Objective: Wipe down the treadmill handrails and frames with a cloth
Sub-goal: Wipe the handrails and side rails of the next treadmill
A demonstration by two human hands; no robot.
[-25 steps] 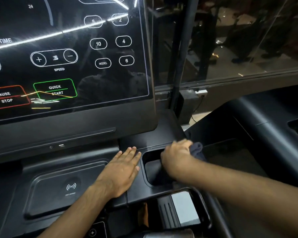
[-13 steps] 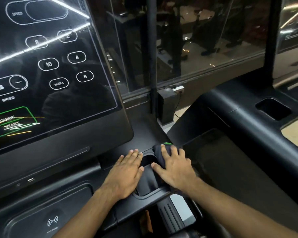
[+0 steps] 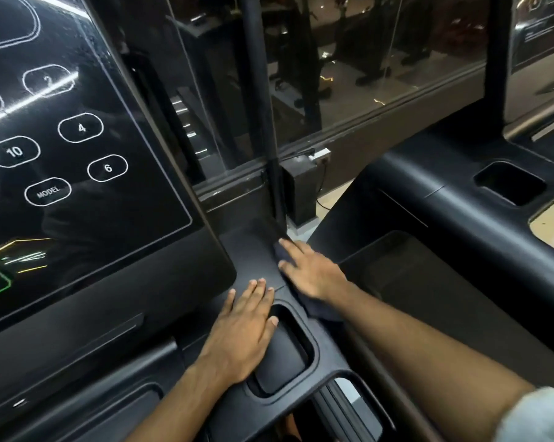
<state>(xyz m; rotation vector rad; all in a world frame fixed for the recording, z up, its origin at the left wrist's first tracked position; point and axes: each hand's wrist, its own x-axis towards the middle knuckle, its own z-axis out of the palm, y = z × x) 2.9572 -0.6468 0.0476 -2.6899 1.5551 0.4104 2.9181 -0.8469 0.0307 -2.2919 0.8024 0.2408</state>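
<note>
1. Since half a second ago the right hand [image 3: 313,272] has slid off the cup recess [image 3: 282,355] toward the console deck's [image 3: 247,247] far right corner.
2. Nearest, the left hand [image 3: 245,330] lies flat, fingers straight, on the recess's left rim, probably bracing the reach.
3. Beyond it, the right hand's straight fingers press the dark cloth [image 3: 321,309] onto the deck's right edge. The cloth seems bunched under the palm.
4. Farthest, the upright post [image 3: 262,122] meets that corner.

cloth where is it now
In the head view the cloth lies under the right hand, on the console's right edge, just right of the cup holder.
</note>
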